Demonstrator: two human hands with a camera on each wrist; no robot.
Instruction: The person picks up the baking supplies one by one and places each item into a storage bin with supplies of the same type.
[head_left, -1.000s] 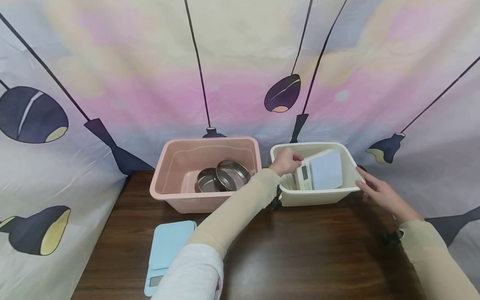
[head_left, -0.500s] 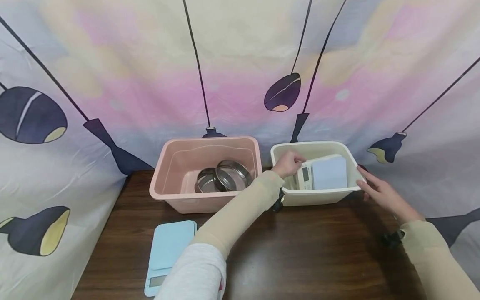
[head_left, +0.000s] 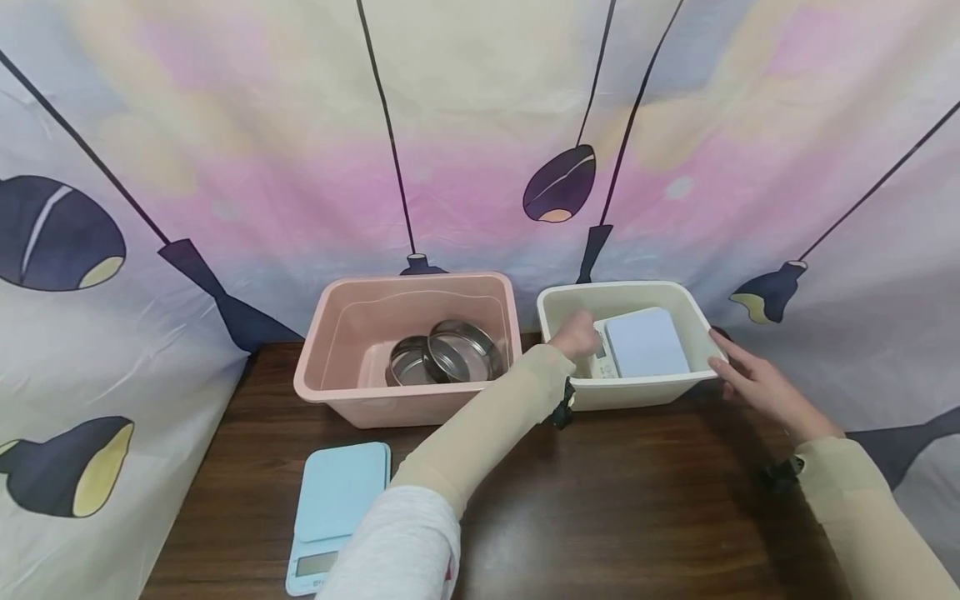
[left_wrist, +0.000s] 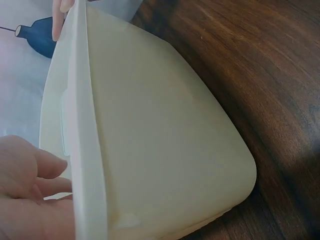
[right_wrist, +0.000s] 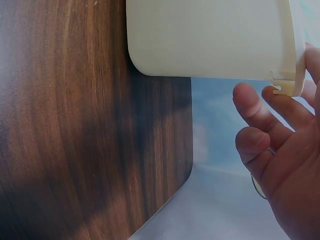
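Note:
A kitchen scale with a pale blue top [head_left: 647,343] and a cream control panel lies in the white plastic bin [head_left: 660,392]. My left hand [head_left: 576,335] reaches inside at the bin's left end, right at the scale's panel edge. In the left wrist view, the near rim partly covers the fingers [left_wrist: 50,165]; I cannot tell whether they hold the scale. With my right hand [head_left: 761,387] I grip the rim at the bin's right corner. The right wrist view shows that hand's fingers [right_wrist: 280,107] curled at the rim, below its edge.
To the left stands a pink bin [head_left: 405,404] holding round metal sieves [head_left: 461,354]. A light blue kitchen scale [head_left: 341,496] lies on the dark wooden table [head_left: 600,500], partly behind the left sleeve. A printed curtain [head_left: 480,167] hangs close behind the bins.
The scale in the white bin has shifted and now lies flatter and lower. My left hand has sunk deeper into the bin beside it. My right hand keeps its place on the rim.

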